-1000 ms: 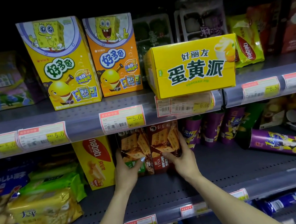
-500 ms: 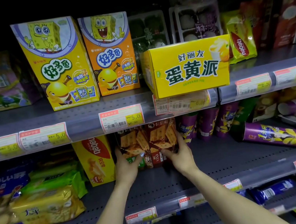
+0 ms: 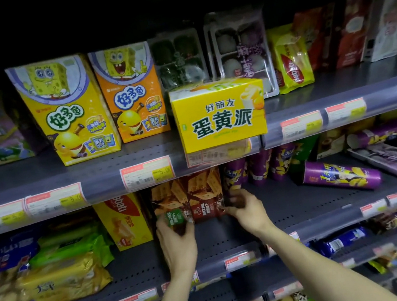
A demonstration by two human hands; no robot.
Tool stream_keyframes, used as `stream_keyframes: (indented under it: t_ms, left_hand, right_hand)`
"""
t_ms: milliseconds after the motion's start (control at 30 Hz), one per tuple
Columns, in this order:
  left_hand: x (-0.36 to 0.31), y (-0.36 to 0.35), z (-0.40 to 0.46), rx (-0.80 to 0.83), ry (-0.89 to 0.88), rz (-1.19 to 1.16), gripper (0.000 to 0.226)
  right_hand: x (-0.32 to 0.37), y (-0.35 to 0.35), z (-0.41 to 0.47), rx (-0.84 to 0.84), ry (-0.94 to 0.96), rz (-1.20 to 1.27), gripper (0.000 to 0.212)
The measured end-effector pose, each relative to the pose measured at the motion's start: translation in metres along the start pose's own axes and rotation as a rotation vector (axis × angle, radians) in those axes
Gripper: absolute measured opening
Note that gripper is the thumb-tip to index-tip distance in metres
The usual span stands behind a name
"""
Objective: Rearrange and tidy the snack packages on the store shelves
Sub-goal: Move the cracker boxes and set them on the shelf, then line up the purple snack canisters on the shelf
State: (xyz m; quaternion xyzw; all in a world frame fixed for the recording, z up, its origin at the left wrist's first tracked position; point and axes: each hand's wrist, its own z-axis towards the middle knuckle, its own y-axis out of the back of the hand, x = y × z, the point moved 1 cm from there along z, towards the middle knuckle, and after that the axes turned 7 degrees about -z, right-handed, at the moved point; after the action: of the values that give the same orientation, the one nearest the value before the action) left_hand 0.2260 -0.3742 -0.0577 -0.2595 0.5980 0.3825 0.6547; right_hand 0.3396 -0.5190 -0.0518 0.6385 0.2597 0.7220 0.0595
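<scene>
Two brown cracker boxes stand side by side on the middle shelf (image 3: 230,233). My left hand (image 3: 177,238) grips the lower part of the left cracker box (image 3: 167,201), which has a green label. My right hand (image 3: 246,207) holds the lower right edge of the right cracker box (image 3: 204,193), which has a red label. A yellow nabati wafer box (image 3: 123,221) stands just left of them. Purple chip tubes (image 3: 259,169) stand upright just right of them.
A purple tube (image 3: 340,175) lies on its side further right. A yellow custard-pie box (image 3: 220,113) overhangs the upper shelf's front edge (image 3: 94,181). Two SpongeBob boxes (image 3: 70,110) stand to its left. Bagged biscuits (image 3: 62,281) fill the middle shelf's left.
The view has shifted so the shelves sit further right and lower. Both hands have slid down to the boxes' lower corners, and the boxes sit a little further back.
</scene>
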Motion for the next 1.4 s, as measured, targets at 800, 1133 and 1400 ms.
stream_keyframes:
  t_ms: [800, 1133, 1400]
  left_hand:
    - [-0.077, -0.33, -0.12, 0.552, -0.176, 0.649, 0.078]
    - [-0.084, -0.403, -0.121, 0.654, 0.09, 0.7, 0.085]
    - [-0.082, -0.418, -0.118, 0.605, 0.124, 0.796, 0.085]
  right_hand:
    - [-0.167, 0.353, 0.052, -0.038, 0.081, -0.501, 0.034]
    - [-0.2, 0.401, 0.095, -0.15, 0.028, -0.407, 0.044]
    - [-0.211, 0.418, 0.143, -0.092, -0.008, -0.366, 0.064]
